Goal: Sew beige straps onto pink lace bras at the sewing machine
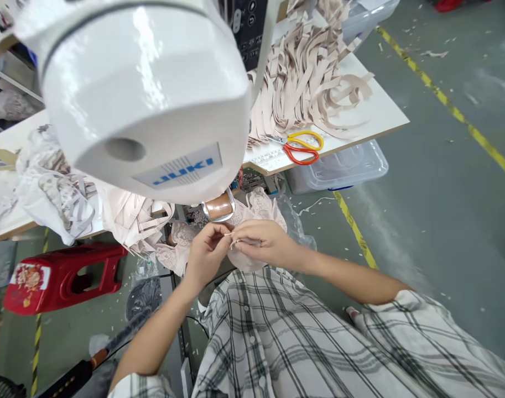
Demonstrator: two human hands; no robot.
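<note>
My left hand (206, 251) and my right hand (263, 242) meet just below the head of a white JUKI sewing machine (148, 94). Both pinch a thin beige strap (232, 239) between their fingertips, over a piece of pale pink lace fabric (260, 204) that lies under the hands. A metal guide with brown tape (219, 207) hangs right above the fingers. My plaid shirt (277, 331) fills the lower part of the view.
A heap of beige straps (306, 77) covers the white table (380, 110), with red and yellow scissors (302, 148) near its edge. A clear plastic bin (343, 166) sits below. Left are a red stool (61, 276) and more fabric in a white bag (57, 188).
</note>
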